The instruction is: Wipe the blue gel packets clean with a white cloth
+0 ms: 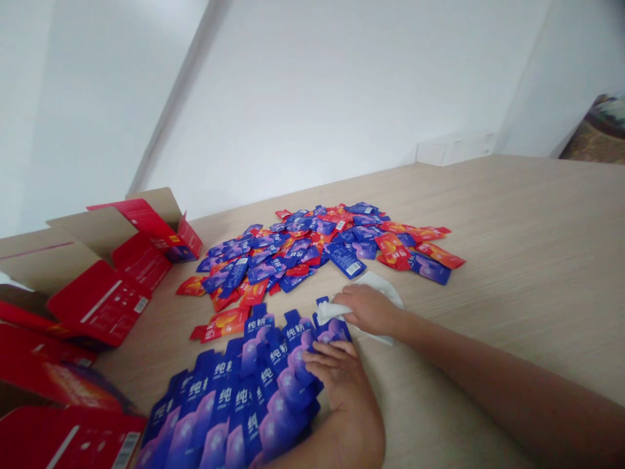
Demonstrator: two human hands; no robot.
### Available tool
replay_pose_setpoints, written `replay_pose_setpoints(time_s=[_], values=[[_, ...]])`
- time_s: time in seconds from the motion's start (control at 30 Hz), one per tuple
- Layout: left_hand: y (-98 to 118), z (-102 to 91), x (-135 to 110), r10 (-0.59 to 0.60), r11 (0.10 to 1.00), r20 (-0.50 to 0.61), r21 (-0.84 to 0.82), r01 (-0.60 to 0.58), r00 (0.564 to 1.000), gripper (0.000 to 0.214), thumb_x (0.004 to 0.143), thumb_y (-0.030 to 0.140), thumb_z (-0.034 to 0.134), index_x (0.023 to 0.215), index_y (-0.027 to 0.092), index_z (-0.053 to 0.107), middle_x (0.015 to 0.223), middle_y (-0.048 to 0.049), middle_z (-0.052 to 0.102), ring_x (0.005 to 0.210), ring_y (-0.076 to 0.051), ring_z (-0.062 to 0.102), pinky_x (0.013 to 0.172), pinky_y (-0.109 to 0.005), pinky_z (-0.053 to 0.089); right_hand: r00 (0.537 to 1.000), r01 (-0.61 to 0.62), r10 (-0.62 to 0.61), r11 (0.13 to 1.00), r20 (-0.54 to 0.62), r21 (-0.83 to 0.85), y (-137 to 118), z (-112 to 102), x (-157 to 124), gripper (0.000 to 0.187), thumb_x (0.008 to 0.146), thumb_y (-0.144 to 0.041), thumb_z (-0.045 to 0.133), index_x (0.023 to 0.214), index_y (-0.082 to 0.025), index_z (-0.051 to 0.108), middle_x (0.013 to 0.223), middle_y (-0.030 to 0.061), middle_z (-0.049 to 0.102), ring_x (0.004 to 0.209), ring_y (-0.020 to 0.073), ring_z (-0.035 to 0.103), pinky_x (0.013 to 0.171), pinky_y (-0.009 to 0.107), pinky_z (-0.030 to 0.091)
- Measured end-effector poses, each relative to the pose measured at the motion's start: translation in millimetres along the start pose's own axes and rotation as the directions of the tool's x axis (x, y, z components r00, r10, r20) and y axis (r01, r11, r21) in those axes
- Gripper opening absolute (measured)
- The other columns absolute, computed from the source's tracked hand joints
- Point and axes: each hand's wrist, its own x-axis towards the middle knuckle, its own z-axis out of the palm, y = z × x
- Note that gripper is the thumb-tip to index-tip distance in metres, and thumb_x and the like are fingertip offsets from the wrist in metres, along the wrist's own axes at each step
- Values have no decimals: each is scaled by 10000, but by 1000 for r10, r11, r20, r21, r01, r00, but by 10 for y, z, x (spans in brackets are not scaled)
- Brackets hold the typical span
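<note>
A white cloth [379, 285] is bunched in my right hand [368, 307], whose fingers are closed around it. One end of the cloth lies over the top of a blue sachet [334, 331]; the rest spreads on the table beneath the hand. My left hand [339, 371] rests with its fingers extended over the lower part of that same sachet, its palm hidden from view. Left of it, several blue sachets [227, 397] with purple print lie overlapped in rows, spouts pointing away from me.
Beyond my hands is a loose heap of blue and red sachets [297, 251] on the wooden table [512, 260]. Open red cartons [105, 303] line the left side, flaps up. A white wall [342, 98] stands behind, with a low white box [454, 150] against it.
</note>
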Motion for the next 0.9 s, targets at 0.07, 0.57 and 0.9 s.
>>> replay_pose_setpoints(time_s=[0.07,0.57,0.9], values=[[3,8,-5,-12,999,-15,-38,11,1000,374,762,-42,407,1054,46,623,1083,-278,630,946,-366,622,760,-510,516,999,-27,26,1000,-28,-14,34,-36,-20,268,815,-251,543,1073,-186,579,956,76,578,939,217,503,797,318,346],[13,31,-10,-34,999,-42,-6,34,999,357,764,-30,415,1035,49,635,1055,-262,650,930,-353,632,744,-478,523,1000,-10,10,1000,-20,-8,-70,0,-4,226,827,-290,529,1015,-181,589,927,74,585,880,212,518,757,311,353],[13,22,17,-79,994,-24,-72,77,997,374,770,-45,381,1036,13,637,1016,-280,655,930,-375,626,753,-499,514,988,157,-156,983,-12,101,-248,38,-12,239,798,-265,562,1029,-210,593,952,46,591,877,192,527,761,285,364]])
